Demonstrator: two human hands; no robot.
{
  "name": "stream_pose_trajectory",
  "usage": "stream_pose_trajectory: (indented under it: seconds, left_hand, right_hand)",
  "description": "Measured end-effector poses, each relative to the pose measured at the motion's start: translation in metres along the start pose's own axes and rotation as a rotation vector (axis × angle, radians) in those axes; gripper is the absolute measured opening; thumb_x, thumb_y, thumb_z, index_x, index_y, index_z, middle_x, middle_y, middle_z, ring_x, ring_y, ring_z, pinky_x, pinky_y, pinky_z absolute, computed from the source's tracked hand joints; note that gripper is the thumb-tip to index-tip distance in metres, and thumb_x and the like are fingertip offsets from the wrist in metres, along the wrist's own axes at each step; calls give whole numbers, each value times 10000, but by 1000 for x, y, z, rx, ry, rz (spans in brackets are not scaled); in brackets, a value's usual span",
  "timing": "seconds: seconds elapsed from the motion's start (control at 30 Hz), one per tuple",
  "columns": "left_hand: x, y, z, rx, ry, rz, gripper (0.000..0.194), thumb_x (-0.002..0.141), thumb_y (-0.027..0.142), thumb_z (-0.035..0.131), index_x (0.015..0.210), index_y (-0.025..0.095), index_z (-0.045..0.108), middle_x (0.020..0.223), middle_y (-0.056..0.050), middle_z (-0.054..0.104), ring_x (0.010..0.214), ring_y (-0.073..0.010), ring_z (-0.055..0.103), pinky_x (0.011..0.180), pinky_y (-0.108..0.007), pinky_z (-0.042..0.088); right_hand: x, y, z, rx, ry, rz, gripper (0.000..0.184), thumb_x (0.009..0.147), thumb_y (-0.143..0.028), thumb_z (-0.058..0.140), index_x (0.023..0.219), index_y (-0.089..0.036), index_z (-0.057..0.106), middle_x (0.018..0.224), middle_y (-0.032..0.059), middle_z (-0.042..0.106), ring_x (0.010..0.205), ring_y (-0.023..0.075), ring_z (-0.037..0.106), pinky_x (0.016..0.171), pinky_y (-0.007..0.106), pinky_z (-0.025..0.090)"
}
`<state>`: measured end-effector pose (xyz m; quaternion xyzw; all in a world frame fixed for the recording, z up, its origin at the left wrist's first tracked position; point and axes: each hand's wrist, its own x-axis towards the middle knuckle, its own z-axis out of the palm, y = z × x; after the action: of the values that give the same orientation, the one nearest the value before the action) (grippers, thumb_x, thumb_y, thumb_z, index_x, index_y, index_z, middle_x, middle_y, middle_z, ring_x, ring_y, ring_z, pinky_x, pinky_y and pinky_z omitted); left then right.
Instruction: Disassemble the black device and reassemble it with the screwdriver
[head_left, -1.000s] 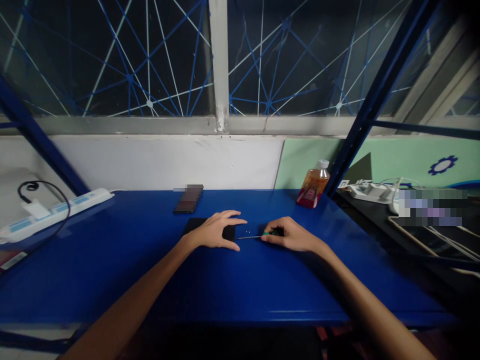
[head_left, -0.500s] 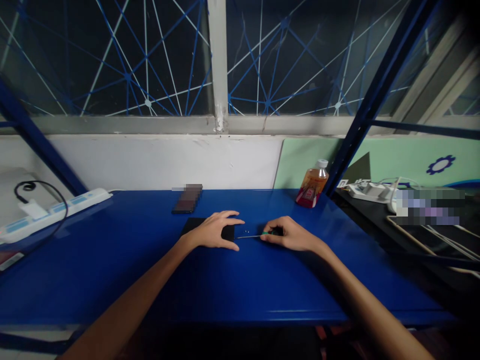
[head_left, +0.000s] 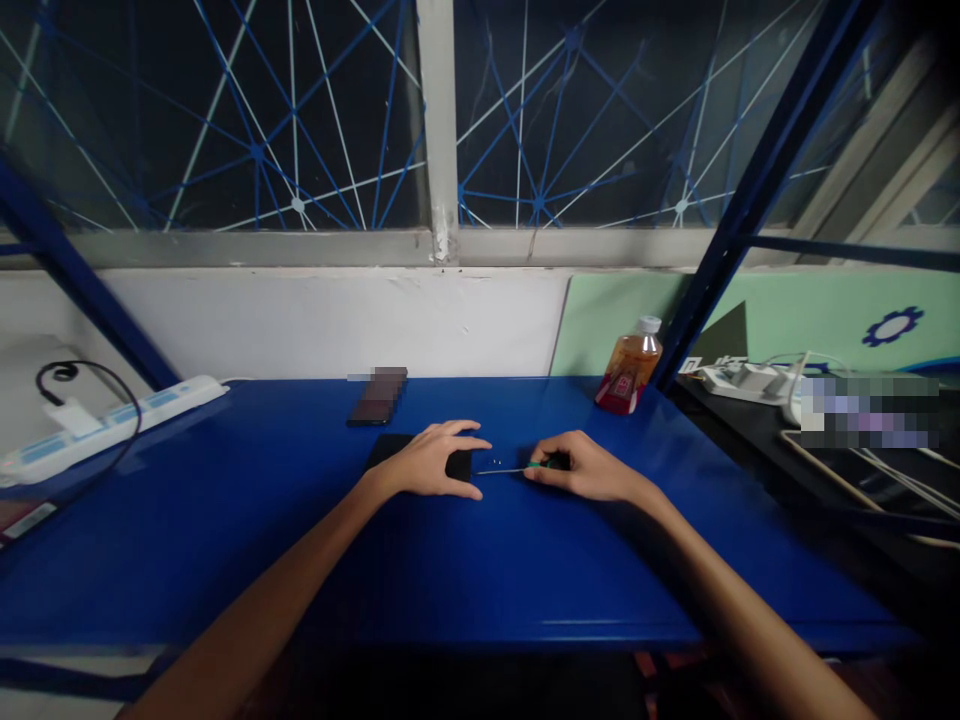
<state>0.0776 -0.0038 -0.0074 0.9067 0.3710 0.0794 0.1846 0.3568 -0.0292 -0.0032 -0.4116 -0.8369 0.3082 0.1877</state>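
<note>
My right hand (head_left: 581, 466) is closed around the handle of a screwdriver (head_left: 504, 471), green and black where it shows. Its thin metal shaft points left, and the tip is close to the right edge of a flat black object (head_left: 460, 465). Over that object lies my left hand (head_left: 433, 462), fingers and thumb spread apart toward the right. The hand hides much of the black object, so its kind cannot be made out. Between the two hands, a few tiny shiny pieces (head_left: 495, 462) rest on the blue table (head_left: 480, 570), too small to name.
Behind my left hand lies a dark phone (head_left: 379, 397), partly blurred out. A bottle of amber drink (head_left: 630, 368) stands at the back right. On the left is a white power strip (head_left: 112, 430) with a black cable. More cables (head_left: 877, 480) lie on the black surface at right.
The whole view has shifted very slightly. Both hands, the screwdriver and the black object keep nearly the same positions relative to each other.
</note>
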Motion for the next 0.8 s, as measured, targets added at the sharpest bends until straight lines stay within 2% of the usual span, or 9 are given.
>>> stream_pose_trajectory:
  seconds: [0.57,0.8]
  left_hand:
    - [0,-2,2,13,18,8,714,703,685,670,1337,400,511,1515,-42,344,1332,-404,356,1048,-626,285]
    - [0,-2,2,19,15,7,718,701,687,670,1335,386,520,1513,-51,346,1333,-394,357,1052,-593,304]
  right_hand:
    - [-1,-1,1,0,-6,-2,263,868,-402,578,800,-171,682,662,1,622,564,110,469,535,248,323]
    - [0,-2,2,8,-19,-4,292,875,-434,566,811,-172,678,658,-9,610,556,103,457,530,241,322]
